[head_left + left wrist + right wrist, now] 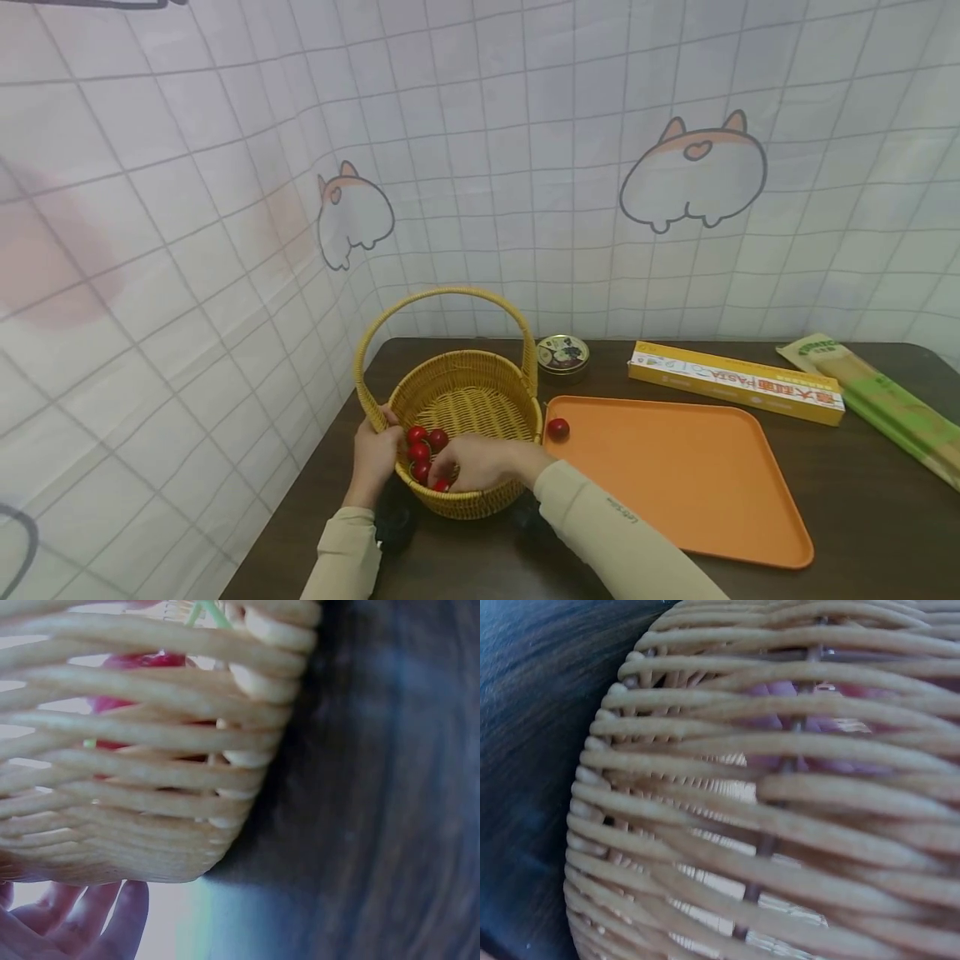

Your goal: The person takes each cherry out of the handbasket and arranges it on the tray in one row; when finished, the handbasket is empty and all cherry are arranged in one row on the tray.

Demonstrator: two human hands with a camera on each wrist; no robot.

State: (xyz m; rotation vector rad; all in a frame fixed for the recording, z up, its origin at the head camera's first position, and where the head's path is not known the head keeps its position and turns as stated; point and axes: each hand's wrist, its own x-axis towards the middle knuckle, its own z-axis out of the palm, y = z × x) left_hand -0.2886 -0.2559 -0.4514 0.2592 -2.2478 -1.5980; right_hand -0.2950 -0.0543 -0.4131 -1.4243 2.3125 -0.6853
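A yellow wicker basket (480, 398) with a tall arched handle stands on the dark table. My left hand (375, 454) grips its left rim near the handle's foot; in the left wrist view, the fingers (124, 919) lie against the outside of the weave. Several red cherries (417, 452) are gathered at the basket's left inner side. Over the front rim reaches my right hand (476, 463), fingers down inside, pinching a cherry (441, 485) that shows below them. The fingertips are partly hidden in the head view. Through the weave, the right wrist view shows only blurred pink patches.
An orange tray (675, 475) lies right of the basket, with one cherry (558, 429) at its upper left corner. Behind stand a round tin (562, 357), a yellow pasta box (735, 383) and a green packet (885, 400). A grid-patterned curtain (480, 167) hangs behind and at left.
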